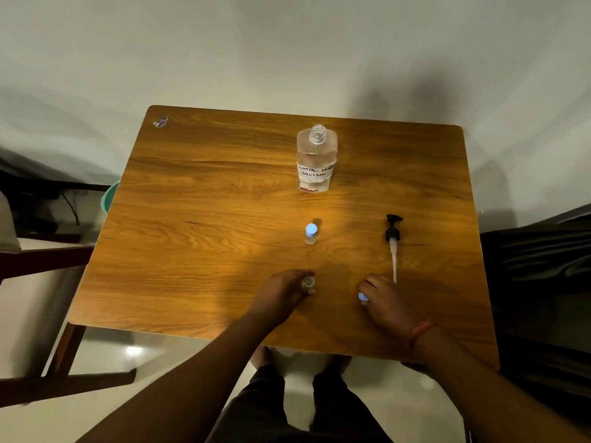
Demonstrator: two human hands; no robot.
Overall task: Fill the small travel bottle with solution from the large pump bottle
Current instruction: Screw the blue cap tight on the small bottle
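A large clear bottle [316,158] with a handwritten label stands uncapped at the far middle of the wooden table [204,219]. Its black pump head with a white tube [392,244] lies flat on the table to the right. A small clear bottle with a pale blue cap [311,233] stands in the middle. My left hand [281,292] grips a second small clear bottle [308,282], which is uncapped and upright near the front. My right hand [383,298] rests on the table and pinches a pale blue cap [362,296].
A small sticker [161,121] sits at the table's far left corner. A dark wooden chair [48,260] stands left of the table, with a green object [110,196] by the table's left edge. Dark fabric [537,266] lies to the right.
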